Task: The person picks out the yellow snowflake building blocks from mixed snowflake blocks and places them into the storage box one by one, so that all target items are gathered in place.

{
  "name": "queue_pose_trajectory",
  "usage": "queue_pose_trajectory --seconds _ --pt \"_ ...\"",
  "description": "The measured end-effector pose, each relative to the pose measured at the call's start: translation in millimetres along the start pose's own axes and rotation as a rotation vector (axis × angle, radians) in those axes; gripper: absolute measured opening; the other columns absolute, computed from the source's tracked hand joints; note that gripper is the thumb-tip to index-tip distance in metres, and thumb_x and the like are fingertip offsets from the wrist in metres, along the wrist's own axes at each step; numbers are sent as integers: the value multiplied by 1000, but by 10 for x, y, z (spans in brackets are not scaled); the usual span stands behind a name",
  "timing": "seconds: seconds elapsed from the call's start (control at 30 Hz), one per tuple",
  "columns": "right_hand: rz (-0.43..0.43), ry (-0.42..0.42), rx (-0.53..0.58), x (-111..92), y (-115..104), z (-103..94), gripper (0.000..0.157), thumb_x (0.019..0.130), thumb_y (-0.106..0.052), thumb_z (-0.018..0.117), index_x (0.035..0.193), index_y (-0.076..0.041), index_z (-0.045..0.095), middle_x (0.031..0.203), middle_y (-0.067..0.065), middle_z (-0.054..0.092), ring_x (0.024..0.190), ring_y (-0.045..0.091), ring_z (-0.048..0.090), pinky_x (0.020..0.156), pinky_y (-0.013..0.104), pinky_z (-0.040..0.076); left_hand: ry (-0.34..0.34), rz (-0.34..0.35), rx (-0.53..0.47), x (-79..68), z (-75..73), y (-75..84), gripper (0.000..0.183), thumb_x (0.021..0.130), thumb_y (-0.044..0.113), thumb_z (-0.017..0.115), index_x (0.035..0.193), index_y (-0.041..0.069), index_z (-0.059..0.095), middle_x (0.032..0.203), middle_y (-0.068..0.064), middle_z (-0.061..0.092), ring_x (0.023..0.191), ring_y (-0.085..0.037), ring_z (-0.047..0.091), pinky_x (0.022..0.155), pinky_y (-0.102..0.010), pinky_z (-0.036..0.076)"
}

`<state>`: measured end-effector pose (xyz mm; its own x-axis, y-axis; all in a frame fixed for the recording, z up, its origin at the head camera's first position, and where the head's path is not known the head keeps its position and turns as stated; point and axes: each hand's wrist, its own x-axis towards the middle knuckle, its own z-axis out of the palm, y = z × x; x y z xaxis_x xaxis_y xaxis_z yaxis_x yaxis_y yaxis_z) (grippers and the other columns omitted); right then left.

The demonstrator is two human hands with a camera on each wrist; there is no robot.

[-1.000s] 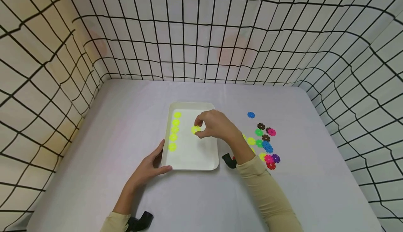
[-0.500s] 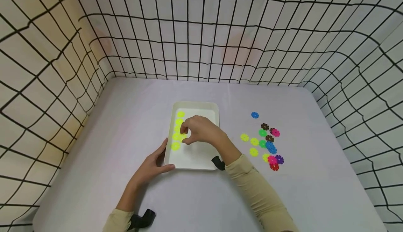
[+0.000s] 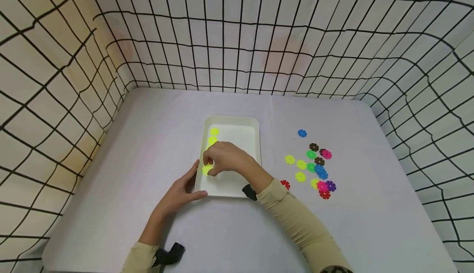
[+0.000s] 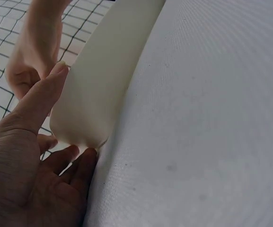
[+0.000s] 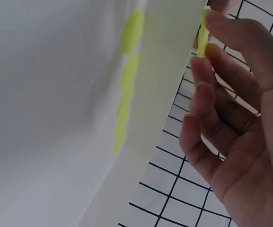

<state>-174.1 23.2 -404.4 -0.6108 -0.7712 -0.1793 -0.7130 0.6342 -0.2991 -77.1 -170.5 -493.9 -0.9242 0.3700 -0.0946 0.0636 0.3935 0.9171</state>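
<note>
My right hand is over the left side of the white tray. In the right wrist view it pinches a notched yellow plastic disc on edge between thumb and fingers, above the tray wall. More yellow discs lie in a column along the tray's left side; the hand hides part of the column in the head view. At the tray's near left corner, my left hand grips the rim, the thumb along the front edge and the fingers against the side, as the left wrist view shows too.
Right of the tray lie loose discs: yellow, green, brown, blue, pink, purple and red. Black wire mesh encloses the white table at back and sides.
My right hand has moved left across the tray with the yellow disc, then slightly nearer to the front, to the column's lower end. The left hand keeps its hold on the corner.
</note>
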Motion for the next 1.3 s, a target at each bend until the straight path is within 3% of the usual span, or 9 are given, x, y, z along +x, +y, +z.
queue_pose_trajectory --seconds 0.5,0.6,0.67,0.8,0.9,1.13,1.3 --pt "-27 -85 -20 120 29 119 21 74 -27 83 91 -17 74 80 -8 66 74 6 57 67 21 47 2 6 -5 -7 -21 -2 100 82 33 78 157 25 13 163 -4 21 148 -27 28 113 -48 32" --pt "-52 -113 -28 150 24 170 21 74 -27 83 89 -17 74 78 -9 64 72 6 56 65 20 46 -1 7 9 -8 -29 9 99 82 34 78 157 24 14 163 -3 19 148 -26 27 113 -43 33" --pt "-71 -131 -36 166 16 206 21 74 -28 83 89 -17 73 77 -10 63 71 6 56 64 20 45 -1 12 14 -9 -35 13 99 83 34 78 157 24 14 163 -3 19 148 -26 27 113 -32 33" --pt "-97 -151 -57 190 -3 243 20 73 -28 82 89 -18 73 75 -11 63 71 6 55 63 20 44 -5 22 13 -6 -43 15 98 83 34 77 157 23 14 163 -2 18 148 -25 27 114 -30 32" --pt "-108 -155 -62 196 -4 255 18 73 -27 81 88 -20 73 74 -12 62 70 5 55 62 20 44 -7 20 18 2 -39 8 98 84 34 77 157 23 14 163 -2 18 148 -25 27 114 -39 32" --pt "-121 -161 -53 219 -1 259 15 74 -27 81 85 -20 73 71 -12 60 67 5 52 60 20 41 -8 5 14 -2 -45 10 98 83 35 77 157 24 14 163 1 18 148 -24 26 115 -43 29" --pt "-142 -149 -58 234 7 283 13 72 -25 81 79 -19 71 66 -13 55 64 5 48 58 19 37 -12 5 8 -9 -47 -8 97 84 35 76 157 26 13 163 1 17 149 -23 25 115 -31 30"
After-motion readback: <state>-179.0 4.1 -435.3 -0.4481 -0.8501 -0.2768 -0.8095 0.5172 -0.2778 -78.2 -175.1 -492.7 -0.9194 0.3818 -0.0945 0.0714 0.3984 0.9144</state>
